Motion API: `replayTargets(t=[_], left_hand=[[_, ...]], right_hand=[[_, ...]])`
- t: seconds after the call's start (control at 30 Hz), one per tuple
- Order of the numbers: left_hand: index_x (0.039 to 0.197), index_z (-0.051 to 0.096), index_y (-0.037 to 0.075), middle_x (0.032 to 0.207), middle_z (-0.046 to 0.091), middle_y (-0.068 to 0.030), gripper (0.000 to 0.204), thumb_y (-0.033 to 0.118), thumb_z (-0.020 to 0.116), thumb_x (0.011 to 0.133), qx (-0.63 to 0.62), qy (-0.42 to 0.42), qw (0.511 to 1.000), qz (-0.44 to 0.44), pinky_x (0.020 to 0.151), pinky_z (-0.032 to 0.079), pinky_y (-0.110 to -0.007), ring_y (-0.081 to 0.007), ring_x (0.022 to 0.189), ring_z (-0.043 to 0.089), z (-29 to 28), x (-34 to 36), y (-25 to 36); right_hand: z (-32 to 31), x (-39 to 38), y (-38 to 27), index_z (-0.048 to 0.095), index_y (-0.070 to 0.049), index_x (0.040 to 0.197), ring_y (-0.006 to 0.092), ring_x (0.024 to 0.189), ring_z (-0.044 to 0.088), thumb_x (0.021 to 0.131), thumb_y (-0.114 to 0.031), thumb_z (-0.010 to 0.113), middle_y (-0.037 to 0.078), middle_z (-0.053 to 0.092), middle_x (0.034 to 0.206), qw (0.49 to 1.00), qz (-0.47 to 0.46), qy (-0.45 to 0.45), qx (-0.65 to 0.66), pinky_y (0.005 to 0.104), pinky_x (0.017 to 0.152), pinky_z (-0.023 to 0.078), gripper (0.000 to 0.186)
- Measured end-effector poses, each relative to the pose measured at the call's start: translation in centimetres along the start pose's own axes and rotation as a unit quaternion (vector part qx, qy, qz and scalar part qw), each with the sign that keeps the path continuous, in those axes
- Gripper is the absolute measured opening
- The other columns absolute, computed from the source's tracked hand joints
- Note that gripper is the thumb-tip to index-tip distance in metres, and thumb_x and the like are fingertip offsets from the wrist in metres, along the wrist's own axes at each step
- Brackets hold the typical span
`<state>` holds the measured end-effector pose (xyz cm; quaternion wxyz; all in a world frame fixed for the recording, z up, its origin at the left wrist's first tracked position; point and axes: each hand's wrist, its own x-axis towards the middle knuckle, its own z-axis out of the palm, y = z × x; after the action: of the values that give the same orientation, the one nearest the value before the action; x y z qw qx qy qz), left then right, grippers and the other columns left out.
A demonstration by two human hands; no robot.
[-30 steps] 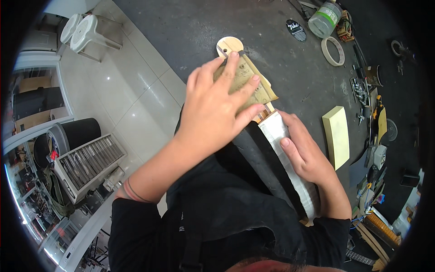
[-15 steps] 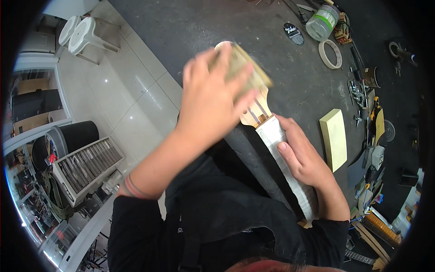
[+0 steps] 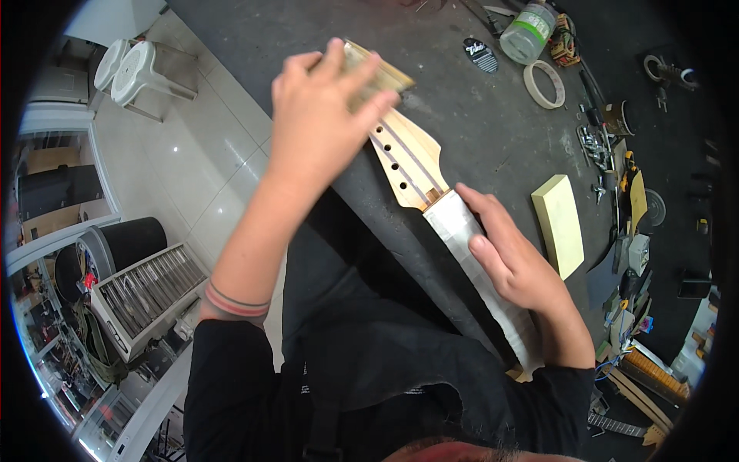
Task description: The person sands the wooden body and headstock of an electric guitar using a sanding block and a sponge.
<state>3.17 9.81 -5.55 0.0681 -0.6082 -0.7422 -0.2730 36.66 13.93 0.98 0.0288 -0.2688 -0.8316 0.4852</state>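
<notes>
A guitar neck lies slantwise over the dark bench edge, its pale wooden headstock [image 3: 419,150] pointing away from me. Dark stripes and a row of round holes show on the headstock. Silvery-white tape [image 3: 456,223] covers the fretboard below it. My right hand [image 3: 512,262] grips the taped neck, thumb on top and fingers along the far side. At the headstock's far end, my left hand [image 3: 315,127] is closed on a flat, yellowish sanding pad [image 3: 394,77], slightly blurred. The hand and pad hide the headstock's tip.
A pale yellow block [image 3: 560,227] stands on the bench [image 3: 493,131] right of the neck. Farther off are a tape roll [image 3: 544,85], a clear jar [image 3: 527,35] and an oval black card [image 3: 480,56]. Tools crowd the right side. White stools [image 3: 138,73] stand on the tiled floor at left.
My left hand and the sanding pad have moved away and leftward toward the headstock's tip, uncovering its holes and stripes. My right hand keeps its grip on the neck.
</notes>
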Motion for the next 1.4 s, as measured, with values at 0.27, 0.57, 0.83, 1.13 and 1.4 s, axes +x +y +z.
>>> replayTargets(t=[0.27,0.57,0.83,1.13,1.4], left_hand=[[0.17,0.057,-0.002,0.163,0.067,-0.0291,0.067,0.047,0.054,0.124,-0.63,0.195,0.716,-0.229,0.128,0.052,-0.056,-0.0447,0.152,0.065,-6.4,2.4,-7.6],[0.176,0.046,0.0,0.177,0.041,-0.0428,0.083,0.061,0.051,0.121,-0.83,0.175,0.479,-0.228,0.132,0.044,-0.074,-0.0631,0.161,0.047,-5.8,-3.4,-10.2],[0.181,0.039,0.005,0.181,0.035,-0.0424,0.086,0.064,0.05,0.121,-0.853,0.155,0.454,-0.205,0.131,0.044,-0.071,-0.0612,0.162,0.045,-8.2,-8.0,-11.9],[0.183,0.034,0.004,0.182,0.032,-0.0432,0.091,0.067,0.05,0.12,-0.847,0.172,0.466,-0.188,0.132,0.044,-0.07,-0.0601,0.162,0.045,-9.3,-9.6,-11.8],[0.186,0.02,-0.001,0.186,0.02,-0.0458,0.108,0.073,0.057,0.116,-0.943,0.076,0.299,-0.124,0.136,0.041,-0.069,-0.0605,0.166,0.04,-7.0,-11.2,-11.6]], right_hand=[[-3.2,-6.8,7.0,0.045,-0.004,0.178,0.0485,0.145,0.061,0.109,-0.038,0.08,0.026,0.061,0.159,0.859,0.177,0.245,-0.413,0.0554,0.124,0.048,0.085],[-4.2,3.2,-2.5,0.062,-0.01,0.171,0.0468,0.147,0.058,0.102,-0.039,0.081,0.026,0.06,0.159,0.955,-0.066,0.064,-0.282,0.0567,0.126,0.046,0.077],[0.0,18.8,-1.8,0.064,-0.024,0.168,0.0396,0.141,0.059,0.105,-0.028,0.083,0.018,0.063,0.151,0.887,-0.204,0.074,-0.409,0.0517,0.12,0.048,0.066],[-0.7,13.4,-2.5,0.064,-0.019,0.167,0.04,0.136,0.061,0.105,-0.023,0.082,0.017,0.063,0.149,0.893,-0.166,0.064,-0.414,0.0517,0.118,0.05,0.066],[-1.9,12.9,-2.5,0.067,-0.024,0.166,0.0385,0.142,0.06,0.099,-0.017,0.081,0.015,0.063,0.151,0.872,-0.183,0.014,-0.454,0.0522,0.12,0.05,0.069]])
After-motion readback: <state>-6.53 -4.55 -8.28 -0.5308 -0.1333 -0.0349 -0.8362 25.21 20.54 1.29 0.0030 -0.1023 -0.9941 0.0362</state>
